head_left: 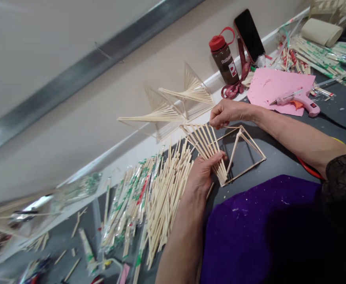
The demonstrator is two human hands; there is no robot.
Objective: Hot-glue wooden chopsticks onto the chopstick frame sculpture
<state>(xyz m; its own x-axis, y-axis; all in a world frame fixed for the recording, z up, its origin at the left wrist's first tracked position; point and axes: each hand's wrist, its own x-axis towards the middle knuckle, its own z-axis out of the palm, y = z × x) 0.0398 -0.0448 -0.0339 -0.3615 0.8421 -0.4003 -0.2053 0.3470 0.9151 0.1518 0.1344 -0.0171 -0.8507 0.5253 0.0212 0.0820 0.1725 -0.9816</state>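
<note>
A frame of thin wooden sticks (244,152), with a fan of sticks glued across it, stands on the dark table (279,159) in the middle of the view. My left hand (201,173) grips the fanned sticks near the lower corner of the frame. My right hand (224,113) pinches the upper end of the fan, fingers pressed together on a stick. A pile of loose wooden sticks (164,193) lies just left of my left hand.
Two finished stick fans (173,104) lean on the wall. A pink glue gun (300,100) rests on pink paper (275,88). A red-capped bottle (224,55), a propped phone (249,35), wrapped chopsticks (125,209) and purple cloth (258,228) surround the work.
</note>
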